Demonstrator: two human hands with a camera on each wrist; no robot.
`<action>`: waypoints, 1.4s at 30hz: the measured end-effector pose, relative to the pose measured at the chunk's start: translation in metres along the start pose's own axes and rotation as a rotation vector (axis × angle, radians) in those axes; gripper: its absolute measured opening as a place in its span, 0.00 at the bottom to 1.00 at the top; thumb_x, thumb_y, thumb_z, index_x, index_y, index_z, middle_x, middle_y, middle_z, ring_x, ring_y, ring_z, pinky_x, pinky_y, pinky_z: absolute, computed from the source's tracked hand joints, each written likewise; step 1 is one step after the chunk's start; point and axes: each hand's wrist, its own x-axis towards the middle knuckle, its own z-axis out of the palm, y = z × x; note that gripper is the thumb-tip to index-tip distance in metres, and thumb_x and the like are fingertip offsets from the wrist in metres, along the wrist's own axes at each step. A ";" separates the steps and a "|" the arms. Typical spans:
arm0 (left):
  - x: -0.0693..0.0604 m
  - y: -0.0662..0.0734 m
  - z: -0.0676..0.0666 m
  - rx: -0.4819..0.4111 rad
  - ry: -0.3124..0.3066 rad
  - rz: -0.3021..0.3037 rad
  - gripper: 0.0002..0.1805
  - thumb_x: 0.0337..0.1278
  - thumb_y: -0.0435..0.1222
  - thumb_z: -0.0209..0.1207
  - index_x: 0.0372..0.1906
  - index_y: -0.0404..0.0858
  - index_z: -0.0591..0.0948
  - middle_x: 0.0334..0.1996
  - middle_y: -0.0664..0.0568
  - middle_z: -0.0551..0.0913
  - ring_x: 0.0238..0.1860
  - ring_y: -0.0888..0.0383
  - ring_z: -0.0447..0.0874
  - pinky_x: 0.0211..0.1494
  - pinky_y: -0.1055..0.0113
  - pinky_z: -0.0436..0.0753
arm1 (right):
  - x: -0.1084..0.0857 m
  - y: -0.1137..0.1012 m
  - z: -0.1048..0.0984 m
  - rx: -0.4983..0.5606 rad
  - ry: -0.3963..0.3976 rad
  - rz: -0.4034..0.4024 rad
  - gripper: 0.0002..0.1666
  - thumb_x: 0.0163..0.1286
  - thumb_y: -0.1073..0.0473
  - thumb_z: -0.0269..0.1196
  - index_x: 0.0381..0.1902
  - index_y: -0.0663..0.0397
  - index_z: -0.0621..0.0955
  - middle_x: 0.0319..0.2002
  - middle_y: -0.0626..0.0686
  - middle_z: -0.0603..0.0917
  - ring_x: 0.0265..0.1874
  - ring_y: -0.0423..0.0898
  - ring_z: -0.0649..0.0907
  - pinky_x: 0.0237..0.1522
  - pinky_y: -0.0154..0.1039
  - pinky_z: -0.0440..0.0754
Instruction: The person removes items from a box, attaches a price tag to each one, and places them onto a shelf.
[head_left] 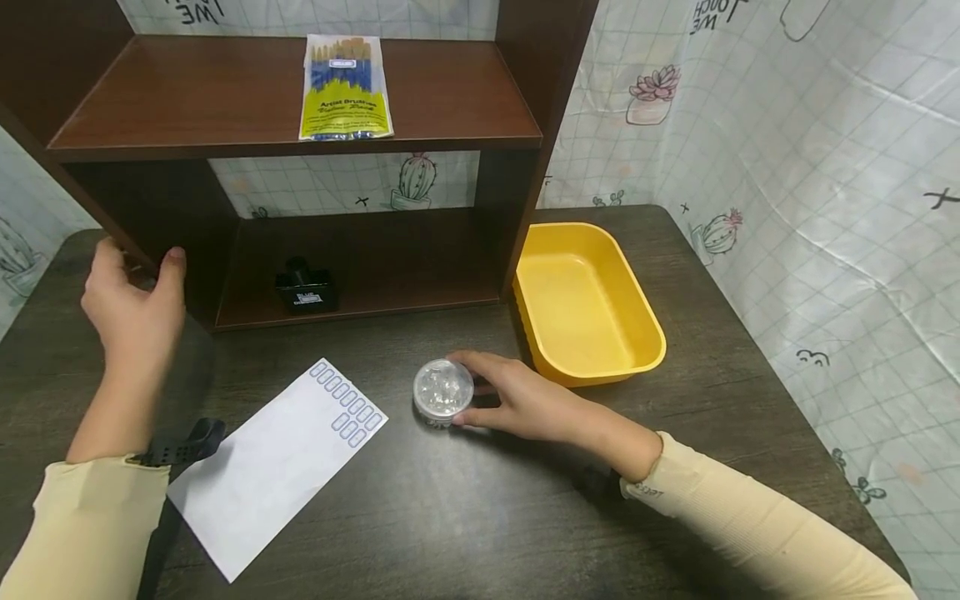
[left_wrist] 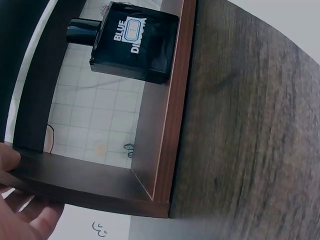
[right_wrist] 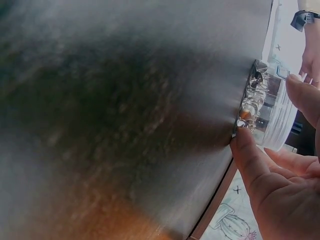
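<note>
A small round clear jar [head_left: 442, 388] with a transparent lid stands on the dark table; shiny clear bits show inside it. My right hand [head_left: 525, 400] holds it from the right between thumb and fingers, and the right wrist view shows the jar [right_wrist: 272, 107] side-on against the tabletop. My left hand [head_left: 138, 312] grips the front edge of the brown shelf unit's [head_left: 517, 167] left side panel, thumb inside and fingers outside. A black perfume bottle [head_left: 306, 287] stands on the lower shelf and appears closer in the left wrist view.
A white sheet [head_left: 277, 467] with printed blue boxes lies slanted left of the jar. Beside the shelf's right side sits a yellow tray [head_left: 592, 371]. A pack of artist brushes [head_left: 345, 92] lies on the upper shelf. Patterned cloth [head_left: 825, 250] hangs behind and to the right.
</note>
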 end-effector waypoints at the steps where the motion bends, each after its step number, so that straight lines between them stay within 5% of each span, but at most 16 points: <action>1: 0.001 -0.001 0.001 -0.006 0.009 0.009 0.14 0.71 0.47 0.59 0.56 0.51 0.82 0.36 0.83 0.69 0.42 0.83 0.71 0.50 0.79 0.71 | 0.000 0.000 0.000 -0.001 0.000 0.001 0.44 0.69 0.54 0.73 0.76 0.61 0.67 0.69 0.59 0.78 0.66 0.52 0.83 0.62 0.38 0.84; 13: 0.007 -0.010 0.001 0.020 0.068 0.160 0.13 0.70 0.41 0.60 0.50 0.37 0.86 0.30 0.91 0.69 0.34 0.91 0.69 0.43 0.86 0.68 | 0.000 -0.003 -0.002 0.006 -0.003 0.002 0.44 0.68 0.54 0.74 0.75 0.61 0.68 0.68 0.58 0.79 0.64 0.51 0.85 0.61 0.37 0.85; 22: 0.007 -0.013 0.001 0.044 0.037 0.146 0.17 0.71 0.42 0.59 0.56 0.39 0.85 0.36 0.83 0.76 0.38 0.89 0.73 0.46 0.86 0.71 | 0.002 -0.003 -0.006 0.021 0.011 -0.012 0.41 0.67 0.55 0.75 0.72 0.60 0.71 0.64 0.57 0.81 0.63 0.50 0.85 0.60 0.36 0.85; 25: 0.007 -0.013 0.000 0.029 0.034 0.143 0.16 0.71 0.43 0.60 0.56 0.40 0.85 0.35 0.87 0.72 0.37 0.90 0.72 0.46 0.86 0.71 | 0.002 -0.005 -0.011 0.004 0.025 -0.005 0.41 0.66 0.55 0.75 0.72 0.60 0.71 0.64 0.57 0.81 0.63 0.52 0.85 0.59 0.38 0.86; 34: 0.006 -0.015 -0.001 0.012 0.036 0.162 0.16 0.70 0.42 0.60 0.54 0.38 0.85 0.32 0.91 0.69 0.36 0.90 0.71 0.43 0.85 0.68 | 0.017 -0.019 -0.039 0.014 0.068 0.003 0.42 0.64 0.59 0.76 0.72 0.61 0.71 0.62 0.55 0.82 0.63 0.53 0.85 0.60 0.48 0.86; 42: 0.006 -0.015 -0.001 0.006 0.035 0.168 0.16 0.70 0.43 0.59 0.55 0.39 0.85 0.34 0.89 0.71 0.38 0.89 0.73 0.46 0.86 0.72 | 0.036 -0.017 -0.069 -0.008 0.108 0.019 0.40 0.64 0.57 0.77 0.70 0.60 0.72 0.59 0.54 0.84 0.60 0.51 0.85 0.60 0.47 0.86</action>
